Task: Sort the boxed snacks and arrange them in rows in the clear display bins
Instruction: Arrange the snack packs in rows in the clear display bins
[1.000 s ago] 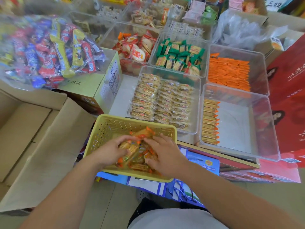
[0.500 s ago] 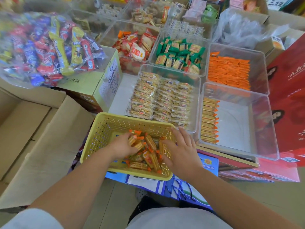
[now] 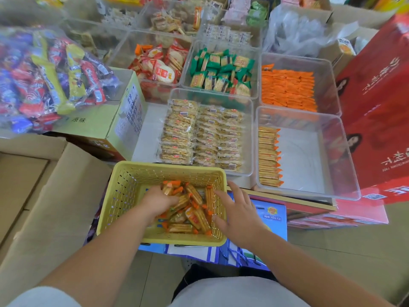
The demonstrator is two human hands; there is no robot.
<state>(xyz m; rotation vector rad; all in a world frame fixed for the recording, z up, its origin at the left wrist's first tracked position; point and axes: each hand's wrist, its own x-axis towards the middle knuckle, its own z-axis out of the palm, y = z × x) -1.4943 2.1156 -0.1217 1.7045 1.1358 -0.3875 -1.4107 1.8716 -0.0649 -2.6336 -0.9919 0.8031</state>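
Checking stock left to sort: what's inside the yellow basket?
Loose orange-ended cracker packets, some gripped by the left hand. Whatever lies beneath the hand and pile is hidden.

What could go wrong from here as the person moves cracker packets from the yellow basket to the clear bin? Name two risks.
1. The left hand grips a loose bunch of packets in the basket; some may slip on the way over.
2. The row in the clear bin has bare floor beside it, so a careless drop could knock it askew.
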